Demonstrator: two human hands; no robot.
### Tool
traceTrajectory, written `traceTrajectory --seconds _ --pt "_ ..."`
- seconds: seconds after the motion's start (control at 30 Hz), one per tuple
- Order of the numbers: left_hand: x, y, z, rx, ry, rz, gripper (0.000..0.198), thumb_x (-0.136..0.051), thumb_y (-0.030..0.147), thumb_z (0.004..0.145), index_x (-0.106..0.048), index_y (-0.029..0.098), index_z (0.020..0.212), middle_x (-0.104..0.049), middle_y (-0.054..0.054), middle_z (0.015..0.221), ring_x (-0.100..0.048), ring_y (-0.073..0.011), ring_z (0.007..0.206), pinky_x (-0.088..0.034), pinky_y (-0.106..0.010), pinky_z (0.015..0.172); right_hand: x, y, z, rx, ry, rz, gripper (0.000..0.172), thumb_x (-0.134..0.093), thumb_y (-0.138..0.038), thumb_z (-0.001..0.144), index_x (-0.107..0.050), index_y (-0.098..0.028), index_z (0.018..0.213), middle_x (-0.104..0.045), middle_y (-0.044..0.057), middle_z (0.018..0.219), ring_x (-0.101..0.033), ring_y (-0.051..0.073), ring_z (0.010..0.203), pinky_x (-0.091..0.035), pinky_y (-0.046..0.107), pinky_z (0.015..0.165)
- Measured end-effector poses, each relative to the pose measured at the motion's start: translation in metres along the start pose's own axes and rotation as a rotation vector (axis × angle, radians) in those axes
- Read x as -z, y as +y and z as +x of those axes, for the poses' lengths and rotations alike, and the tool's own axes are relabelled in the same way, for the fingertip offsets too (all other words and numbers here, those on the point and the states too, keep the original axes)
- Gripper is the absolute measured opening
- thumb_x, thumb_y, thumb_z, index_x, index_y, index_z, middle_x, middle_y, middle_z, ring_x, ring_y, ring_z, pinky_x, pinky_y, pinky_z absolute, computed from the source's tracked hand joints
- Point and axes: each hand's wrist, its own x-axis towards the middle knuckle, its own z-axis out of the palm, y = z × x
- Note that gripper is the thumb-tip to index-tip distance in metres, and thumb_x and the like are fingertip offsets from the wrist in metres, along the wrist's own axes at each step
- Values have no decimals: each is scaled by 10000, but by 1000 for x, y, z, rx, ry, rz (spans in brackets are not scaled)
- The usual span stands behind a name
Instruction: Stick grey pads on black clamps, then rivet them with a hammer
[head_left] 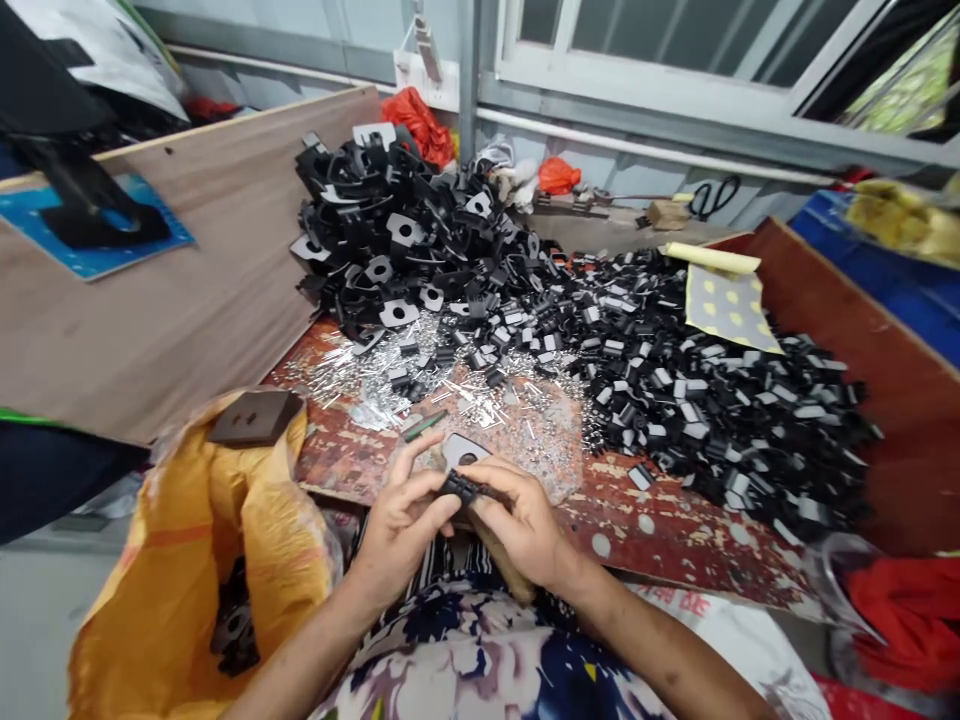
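Observation:
My left hand (pixel 405 520) and my right hand (pixel 521 515) meet at the table's front edge, both closed on one small black plastic clip (pixel 459 486). Thumbs and fingertips pinch it from either side. Just beyond the clip shows a grey plate with a round hole (pixel 459 450); whether it is joined to the clip I cannot tell. A slim green tool (pixel 424 426) lies past my left fingers. Behind it, loose silver pins (pixel 480 398) are scattered over the worn red tabletop (pixel 622 520).
Larger black parts with grey plates (pixel 405 230) are heaped at the back left. Many small black clips (pixel 697 400) cover the right side, with a yellow-backed sticker sheet (pixel 731 305) on top. A yellow sack (pixel 180 560) stands left. Wooden boards (pixel 187 240) wall the sides.

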Motion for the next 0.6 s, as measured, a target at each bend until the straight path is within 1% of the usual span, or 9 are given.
traceTrajectory --seconds 0.1,0.17,0.23,0.27,0.37,0.43,0.5,0.57,0.6 --pt "6 -8 5 4 17 26 196 -763 386 855 -809 209 784 -647 -118 1290 -630 -195 839 -558 -255 564 26 10 13 -92 -95 -127 312 -576 -223 966 -762 -286 1209 -781 32 1077 -716 199 972 -548 387 898" --pt "11 -13 6 21 58 16 168 -770 373 843 -811 214 806 -701 -99 1083 -633 -200 831 -558 -252 582 49 20 26 -124 33 -461 245 -586 -241 985 -786 -280 1122 -787 26 965 -694 204 888 -496 417 909" --pt "14 -16 5 18 99 25 142 -786 354 820 -815 216 834 -698 -82 998 -644 -210 851 -577 -265 618 67 34 40 -133 178 -836 201 -592 -248 1000 -791 -242 980 -776 40 894 -664 221 872 -423 433 924" --pt "14 -16 4 7 105 34 139 -789 348 811 -815 214 835 -695 -77 976 -650 -215 858 -586 -273 630 73 40 47 -137 192 -988 201 -601 -261 1003 -780 -220 922 -772 56 896 -654 233 895 -392 432 921" --pt "12 -13 2 -45 72 101 136 -768 331 818 -803 205 780 -698 -77 912 -666 -223 848 -590 -293 667 77 57 61 -147 78 -1260 228 -619 -307 998 -739 -171 861 -755 113 948 -622 267 974 -342 417 877" --pt "10 -11 3 -87 38 168 153 -742 317 842 -788 205 749 -704 -79 868 -670 -221 817 -572 -295 675 75 61 64 -135 38 -1311 211 -601 -264 994 -719 -149 861 -738 140 958 -603 270 983 -331 414 867" --pt "9 -10 5 -136 9 264 147 -717 305 874 -782 212 781 -716 -82 867 -676 -227 817 -554 -310 696 73 56 61 -112 66 -1227 188 -578 -197 982 -696 -150 843 -723 133 942 -589 254 964 -336 406 872" --pt "8 -8 7 -220 -17 423 112 -707 301 895 -780 226 856 -735 -83 896 -669 -240 843 -530 -337 738 71 44 52 -122 67 -939 185 -573 -186 972 -668 -171 814 -699 79 894 -577 215 903 -360 372 852" --pt "8 -7 9 -278 -36 523 101 -710 303 898 -773 231 868 -742 -82 900 -656 -244 846 -511 -348 753 69 37 47 -156 9 -715 182 -582 -213 969 -655 -181 805 -679 45 862 -568 192 857 -376 347 827"
